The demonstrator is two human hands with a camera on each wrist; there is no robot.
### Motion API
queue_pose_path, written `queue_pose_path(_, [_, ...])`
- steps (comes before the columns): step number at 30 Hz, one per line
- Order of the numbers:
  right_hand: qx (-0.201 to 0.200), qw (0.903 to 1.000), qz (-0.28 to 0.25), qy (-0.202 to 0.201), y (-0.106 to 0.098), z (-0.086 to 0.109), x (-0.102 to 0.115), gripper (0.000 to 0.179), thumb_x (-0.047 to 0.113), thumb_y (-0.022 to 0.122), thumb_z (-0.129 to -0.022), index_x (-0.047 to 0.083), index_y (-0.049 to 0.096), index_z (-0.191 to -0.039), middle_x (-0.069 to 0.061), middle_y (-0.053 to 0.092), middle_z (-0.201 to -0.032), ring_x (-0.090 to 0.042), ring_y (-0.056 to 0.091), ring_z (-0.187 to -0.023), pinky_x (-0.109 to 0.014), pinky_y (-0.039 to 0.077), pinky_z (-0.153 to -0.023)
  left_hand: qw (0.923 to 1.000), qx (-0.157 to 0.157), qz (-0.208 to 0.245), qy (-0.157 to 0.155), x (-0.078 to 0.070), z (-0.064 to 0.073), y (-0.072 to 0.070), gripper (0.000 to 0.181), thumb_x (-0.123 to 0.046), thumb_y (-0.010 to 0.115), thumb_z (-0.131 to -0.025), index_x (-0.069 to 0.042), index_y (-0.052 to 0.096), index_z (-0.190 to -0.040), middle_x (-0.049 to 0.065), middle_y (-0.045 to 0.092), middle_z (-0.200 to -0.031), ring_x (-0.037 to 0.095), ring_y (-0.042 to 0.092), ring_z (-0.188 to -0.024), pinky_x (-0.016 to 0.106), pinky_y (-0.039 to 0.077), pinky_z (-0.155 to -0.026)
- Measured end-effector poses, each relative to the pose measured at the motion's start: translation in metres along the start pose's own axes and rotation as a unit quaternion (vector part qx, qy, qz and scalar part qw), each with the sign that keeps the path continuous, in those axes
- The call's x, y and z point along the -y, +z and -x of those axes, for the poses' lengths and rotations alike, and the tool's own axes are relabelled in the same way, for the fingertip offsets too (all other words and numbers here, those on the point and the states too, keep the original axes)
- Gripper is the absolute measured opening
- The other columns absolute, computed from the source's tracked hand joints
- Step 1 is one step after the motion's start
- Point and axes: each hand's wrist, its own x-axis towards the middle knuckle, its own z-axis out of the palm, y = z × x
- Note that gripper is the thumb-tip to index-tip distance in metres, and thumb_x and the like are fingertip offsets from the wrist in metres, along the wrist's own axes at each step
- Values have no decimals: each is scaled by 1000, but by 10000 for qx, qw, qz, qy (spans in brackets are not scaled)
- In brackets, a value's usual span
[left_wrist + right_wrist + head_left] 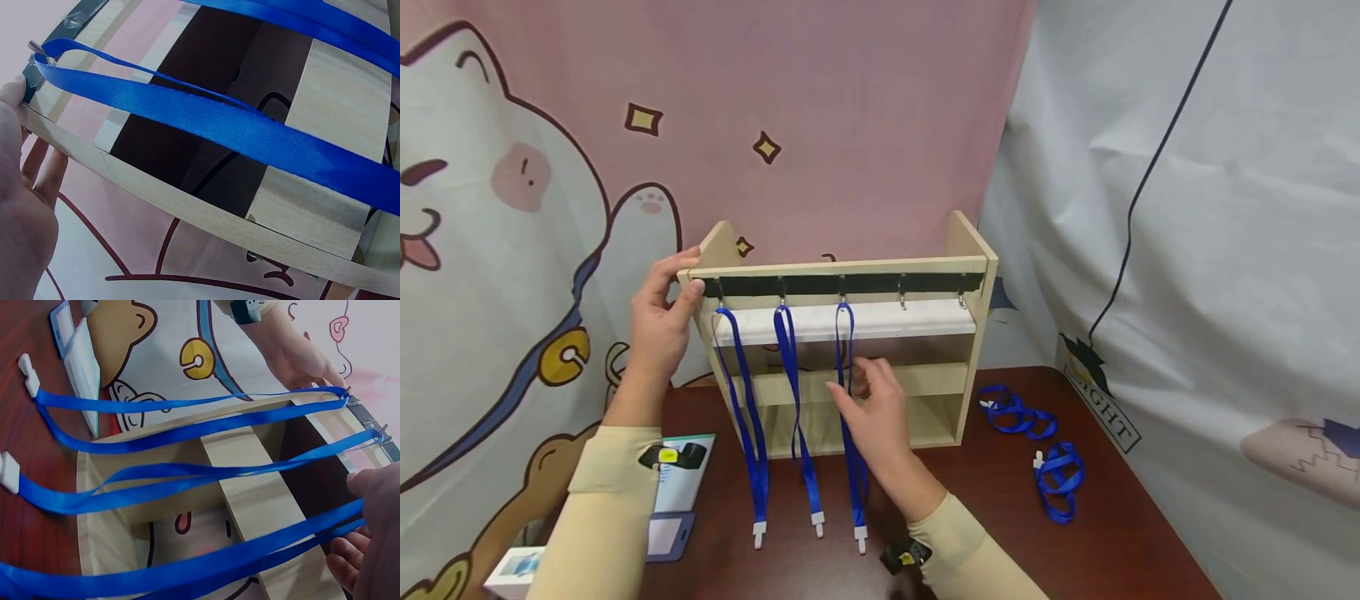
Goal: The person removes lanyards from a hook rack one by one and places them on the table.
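Observation:
A wooden rack (857,379) stands on the table, with metal hooks along a black strip (872,284) at its top. My left hand (662,317) grips the rack's upper left corner, thumb in front and fingers round the side. Three blue lanyards with white clips hang from the left and middle hooks: the left lanyard (748,408), the second lanyard (787,337) and the third lanyard (853,467). Beside the third one is my right hand (880,417), thumb and loosely bent fingers apart around the strap. The two right hooks (902,300) hold nothing.
Two coiled blue lanyards, a back one (1018,417) and a front one (1060,483), lie on the brown table (1112,542) right of the rack. At left are a booklet (688,475), a blue badge holder (670,537) and a white box (512,571). Printed cloth hangs behind.

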Motion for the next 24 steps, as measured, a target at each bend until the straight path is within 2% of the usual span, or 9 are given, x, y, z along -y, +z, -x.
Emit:
queue_pose_path(3, [-40, 10000, 22, 60, 5, 1, 0, 31, 10, 93, -91, -2, 74, -113, -12, 66, -97, -25, 66, -79, -40, 61, -68, 10000, 1, -5, -22, 0, 0, 0, 33, -7, 68, -110, 0, 68, -142, 3, 62, -157, 22, 54, -142, 25, 57, -100])
queue_pose_path(12, [-66, 9994, 12, 344, 10, 2, -4, 8, 3, 81, -95, 4, 74, -97, -5, 66, -93, -16, 65, -75, -27, 57, -65, 9999, 20, -97, -37, 0, 0, -1, 33, -7, 67, -110, -2, 68, -143, 1, 62, -158, 21, 53, -143, 26, 57, -101])
queue_pose_path(17, [-35, 9988, -78, 475, 10, 3, -7, 10, 1, 78, -97, 7, 74, -90, -1, 66, -86, -14, 65, -73, -28, 57, -64, 10000, 21, -35, -32, 0, 0, -2, 34, -7, 67, -110, 0, 67, -144, 2, 61, -158, 22, 53, -143, 26, 57, -102])
queue_pose_path(24, [63, 9938, -604, 935, 5, 7, -7, 6, 2, 77, -101, 7, 77, -99, -1, 72, -89, -15, 66, -76, -27, 56, -66, 10000, 4, 43, 49, -1, 1, -1, 33, -5, 67, -110, 2, 67, -142, 5, 62, -158, 22, 55, -135, 22, 56, -95])
